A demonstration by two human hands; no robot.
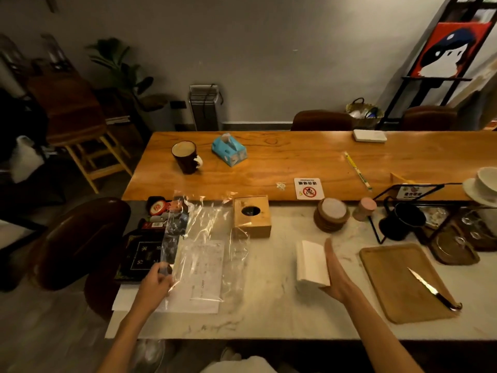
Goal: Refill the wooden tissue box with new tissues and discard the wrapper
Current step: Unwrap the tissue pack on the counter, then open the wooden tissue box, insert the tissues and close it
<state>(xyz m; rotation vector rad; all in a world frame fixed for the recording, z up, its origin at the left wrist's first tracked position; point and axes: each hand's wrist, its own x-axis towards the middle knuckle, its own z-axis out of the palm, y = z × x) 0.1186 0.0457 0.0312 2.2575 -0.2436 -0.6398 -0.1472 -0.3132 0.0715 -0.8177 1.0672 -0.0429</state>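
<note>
The wooden tissue box (251, 217) stands upright on the white marble counter (269, 313), its dark oval hole facing up. My left hand (157, 285) pinches the lower left corner of a clear plastic wrapper (208, 238), which hangs stretched out between the hand and the box's left side. My right hand (336, 275) holds a white stack of tissues (312, 263) from the right side, in front of and to the right of the box, just above the counter.
A sheet of paper (199, 281) lies under the wrapper. A wooden tray (403, 281) with a knife (430, 288) sits at the right. Coasters (332, 214), a black pitcher (402, 220) and a wire rack are behind. A mug (186, 156) and blue tissue pack (229, 149) stand on the orange table.
</note>
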